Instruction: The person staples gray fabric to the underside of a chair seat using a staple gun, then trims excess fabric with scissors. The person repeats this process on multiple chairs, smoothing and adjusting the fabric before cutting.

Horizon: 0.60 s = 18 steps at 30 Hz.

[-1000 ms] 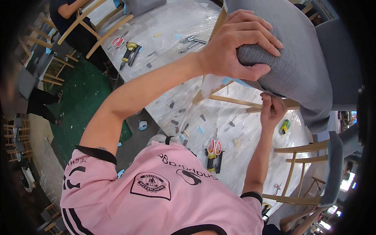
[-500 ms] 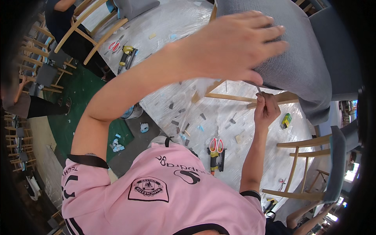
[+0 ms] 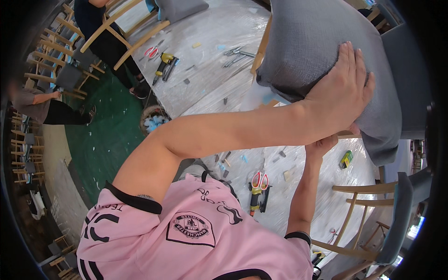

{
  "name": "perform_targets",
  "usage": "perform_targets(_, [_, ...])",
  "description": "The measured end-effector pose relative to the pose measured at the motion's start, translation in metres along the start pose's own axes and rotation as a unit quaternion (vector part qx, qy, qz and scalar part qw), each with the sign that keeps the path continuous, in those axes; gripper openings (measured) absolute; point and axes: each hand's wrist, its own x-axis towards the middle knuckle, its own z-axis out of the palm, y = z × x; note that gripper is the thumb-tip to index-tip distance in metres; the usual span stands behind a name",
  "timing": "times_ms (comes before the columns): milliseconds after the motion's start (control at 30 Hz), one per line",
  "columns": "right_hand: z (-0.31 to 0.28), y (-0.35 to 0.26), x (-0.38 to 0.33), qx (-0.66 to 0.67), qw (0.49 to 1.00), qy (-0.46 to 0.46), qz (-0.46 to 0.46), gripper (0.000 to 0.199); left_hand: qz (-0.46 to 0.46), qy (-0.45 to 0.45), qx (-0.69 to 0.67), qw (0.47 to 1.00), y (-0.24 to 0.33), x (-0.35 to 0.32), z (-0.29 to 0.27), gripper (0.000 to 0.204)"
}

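Note:
A grey fabric-covered chair seat with a wooden frame stands at the upper right on the plastic-wrapped table. My left hand lies flat on the fabric near its close edge, fingers stretched out. Below it, at the seat's underside, my right hand is closed, its fingertips partly covered by the left hand. The thin metal tool seen in its pinch a moment ago is hidden now. Nearer me lie red-handled scissors beside a yellow-and-black staple gun.
A green-and-yellow box lies right of my right hand. Another staple gun and scissors lie far left. Fabric scraps dot the table. A scrap bin stands beside it. An upholstered chair is at right; people stand left.
My left hand has come down and rightward from above the seat onto its fabric. The right hand keeps to the seat's underside; its tool has gone from sight. The whole view has shifted slightly.

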Motion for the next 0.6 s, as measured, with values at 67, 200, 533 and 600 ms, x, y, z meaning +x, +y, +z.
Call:
perform_targets(67, [-0.001, -0.003, 0.001, 0.007, 1.000, 0.007, -0.001, 0.014, 0.000, -0.001, 0.018, 1.000, 0.003, -0.001, -0.001, 0.098])
perform_targets(200, [-0.004, -0.007, 0.002, 0.026, 0.999, -0.020, 0.038, 0.015, -0.002, 0.006, 0.025, 1.000, 0.003, -0.003, 0.003, 0.095])
perform_targets(533, [0.041, -0.015, -0.027, 0.100, 0.989, 0.055, 0.091, 0.021, -0.003, 0.023, 0.007, 1.000, 0.001, -0.002, 0.004, 0.094])
perform_targets(600, [0.042, -0.026, -0.022, 0.134, 0.983, 0.077, 0.103, 0.025, -0.010, 0.038, 0.007, 0.999, 0.001, -0.001, 0.004, 0.094])
